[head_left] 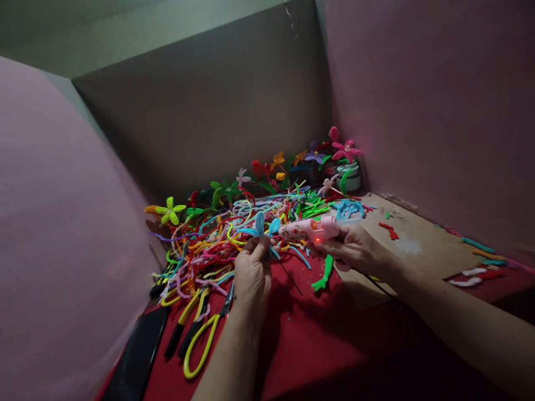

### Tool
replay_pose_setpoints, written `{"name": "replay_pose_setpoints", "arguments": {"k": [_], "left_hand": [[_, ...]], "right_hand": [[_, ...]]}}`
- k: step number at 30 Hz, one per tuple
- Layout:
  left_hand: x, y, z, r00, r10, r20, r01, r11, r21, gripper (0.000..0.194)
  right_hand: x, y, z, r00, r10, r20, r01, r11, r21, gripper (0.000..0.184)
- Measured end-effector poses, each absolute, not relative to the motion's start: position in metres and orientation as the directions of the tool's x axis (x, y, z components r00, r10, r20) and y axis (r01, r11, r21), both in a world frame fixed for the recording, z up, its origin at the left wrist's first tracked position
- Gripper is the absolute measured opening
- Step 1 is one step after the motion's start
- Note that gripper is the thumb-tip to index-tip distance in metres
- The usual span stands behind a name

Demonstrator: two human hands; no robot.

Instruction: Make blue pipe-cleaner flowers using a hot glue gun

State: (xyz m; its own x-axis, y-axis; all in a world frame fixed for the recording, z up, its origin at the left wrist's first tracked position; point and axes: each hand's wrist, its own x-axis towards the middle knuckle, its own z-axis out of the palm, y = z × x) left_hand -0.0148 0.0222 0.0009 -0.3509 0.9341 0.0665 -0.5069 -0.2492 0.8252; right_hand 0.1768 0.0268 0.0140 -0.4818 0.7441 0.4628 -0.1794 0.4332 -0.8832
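Found at the near right edge of the heap of fuzzy stems, raised in the left hand: a blue flower piece, petals spread. Pinched low down between thumb and fingers, closed together on it. Seen slanting down in front of the heap: a thin dark wire; not possible to tell whether joined to the piece.

Held over the heap's right edge in the right hand: a pink glue gun, nozzle toward the petals. Gripped firmly around the handle; trigger covered, so cannot tell whether squeezed. Noted on the gun: a lit red lamp and a clear glue stick at the rear. Contact between nozzle and petals not verifiable.

Judged to be at the gluing step, with petals being fixed at the base. Judged to call next for a steady left pinch, a small measured bead at the join, then pressing until set. Advisable to keep left fingertips clear of the hot tip.

Recorded in front of the heap: a green tufted piece. Recorded at its near left: pliers and yellow-handled scissors. Recorded behind it: assorted flowers, including a yellow-green flower and a pink flower. Recorded to its right: a brown board bearing red scraps.
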Motion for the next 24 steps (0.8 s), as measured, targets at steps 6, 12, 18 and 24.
{"name": "replay_pose_setpoints", "arguments": {"k": [6, 12, 18, 24], "left_hand": [[-0.0152, 0.0233, -0.0008, -0.351, 0.935, 0.055, -0.504, -0.238, 0.83, 0.023], [-0.0163, 0.0249, -0.0014, -0.342, 0.938, 0.06, -0.528, -0.245, 0.813, 0.023], [-0.0131, 0.0224, 0.0014, -0.325, 0.943, 0.07, -0.518, -0.24, 0.821, 0.02], [-0.0135, 0.0229, -0.0002, -0.313, 0.946, 0.09, -0.495, -0.243, 0.834, 0.023]], "right_hand": [[0.177, 0.0277, 0.0093, -0.448, 0.781, 0.435, -0.189, 0.393, -0.9, 0.015], [0.176, 0.0282, 0.0085, -0.429, 0.78, 0.456, -0.179, 0.421, -0.889, 0.013], [0.1753, 0.0267, 0.0107, -0.424, 0.761, 0.492, -0.201, 0.451, -0.87, 0.012], [0.1761, 0.0271, 0.0099, -0.446, 0.739, 0.505, -0.169, 0.484, -0.858, 0.017]]}}
